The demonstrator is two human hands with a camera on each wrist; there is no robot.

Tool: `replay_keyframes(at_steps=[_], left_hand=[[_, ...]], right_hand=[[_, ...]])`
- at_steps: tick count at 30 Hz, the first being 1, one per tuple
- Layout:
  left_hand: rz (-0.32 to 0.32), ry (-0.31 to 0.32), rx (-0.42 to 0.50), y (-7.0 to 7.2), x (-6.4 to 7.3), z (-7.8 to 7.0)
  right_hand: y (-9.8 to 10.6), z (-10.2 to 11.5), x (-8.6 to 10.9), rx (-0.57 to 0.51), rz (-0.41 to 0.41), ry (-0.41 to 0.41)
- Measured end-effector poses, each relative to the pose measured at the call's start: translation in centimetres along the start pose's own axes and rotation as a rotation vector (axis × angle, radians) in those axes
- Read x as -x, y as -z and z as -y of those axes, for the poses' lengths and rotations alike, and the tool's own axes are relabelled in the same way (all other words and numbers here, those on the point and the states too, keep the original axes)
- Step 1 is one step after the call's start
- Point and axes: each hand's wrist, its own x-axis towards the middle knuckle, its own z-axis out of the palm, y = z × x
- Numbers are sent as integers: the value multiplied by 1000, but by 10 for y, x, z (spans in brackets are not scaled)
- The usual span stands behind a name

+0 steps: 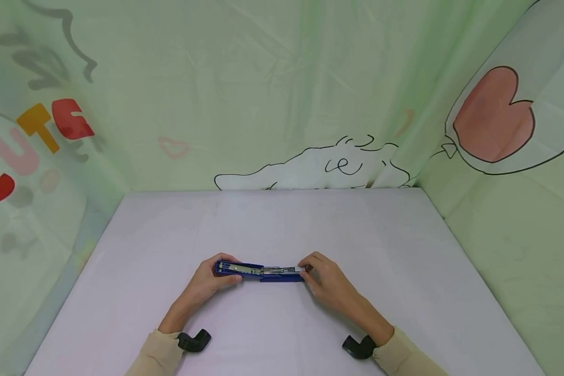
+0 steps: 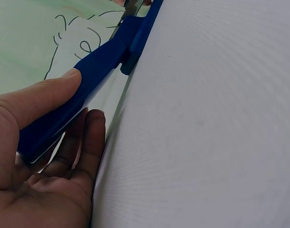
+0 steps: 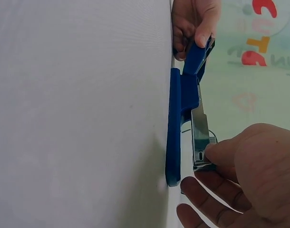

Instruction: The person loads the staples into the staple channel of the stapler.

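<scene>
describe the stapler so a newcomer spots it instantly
Find the broad white tabletop. There, between the person's bare left hand and right hand, is an opened-out blue stapler with silvery metal. Its colour sets it apart from the curved black wrist devices.

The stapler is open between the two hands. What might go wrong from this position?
The right hand pinches the end of the metal magazine, raised off the blue base; if the pinch slips, the magazine might drop towards the base.

Its fingers are close to both parts, so one might get nipped if they close suddenly.

The left hand grips the swung-back cover; forcing it farther could strain the stapler.
</scene>
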Motion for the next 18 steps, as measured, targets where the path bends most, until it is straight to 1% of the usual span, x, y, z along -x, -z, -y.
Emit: replay_keyframes(at_steps=[3,11,18], left_hand=[[-3,1,2,0,0,-1],[-6,-6,-5,1,1,-1],[-5,-2,-6,0,1,-2]], right_hand=[[1,0,0,-4,4,3],[0,-1,0,1,22,-21],[0,-4,0,2,23,-2]])
